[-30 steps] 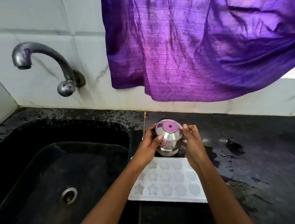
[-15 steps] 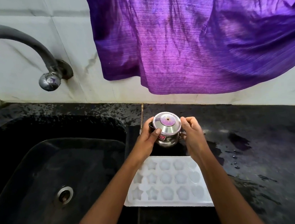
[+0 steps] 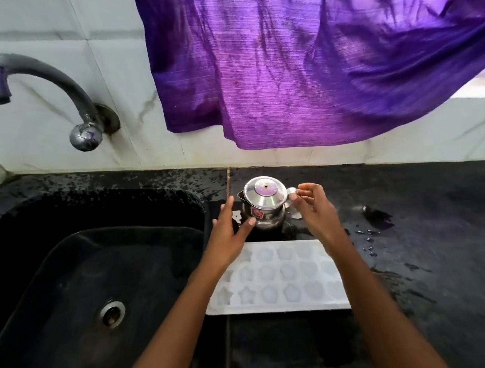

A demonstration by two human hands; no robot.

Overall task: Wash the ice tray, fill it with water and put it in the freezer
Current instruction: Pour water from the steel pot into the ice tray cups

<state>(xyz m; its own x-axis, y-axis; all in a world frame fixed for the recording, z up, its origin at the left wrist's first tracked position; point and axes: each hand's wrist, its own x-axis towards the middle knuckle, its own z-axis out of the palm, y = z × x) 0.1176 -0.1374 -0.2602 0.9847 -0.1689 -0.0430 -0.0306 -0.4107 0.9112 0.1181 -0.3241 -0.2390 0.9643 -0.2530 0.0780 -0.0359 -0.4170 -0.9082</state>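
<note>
The white ice tray (image 3: 277, 307), with star and flower shaped cells, lies flat on the black counter just right of the sink, between my forearms. Behind it stands a small lidded steel pot (image 3: 263, 204). My left hand (image 3: 229, 237) is spread open beside the pot's left side, thumb tip touching its lower body. My right hand (image 3: 314, 210) has curled fingers, and its fingertips pinch the pot's small handle on the right. Neither hand touches the tray.
A black sink (image 3: 78, 284) with a steel drain (image 3: 112, 313) fills the left. A curved tap (image 3: 39, 92) juts from the tiled wall, not running. A purple cloth (image 3: 313, 62) hangs over the counter. Water spots (image 3: 375, 222) wet the counter (image 3: 444, 255) at right.
My left hand has let go of the pot and opened. My right hand has slid from the pot's body to its handle. The view has shifted slightly.
</note>
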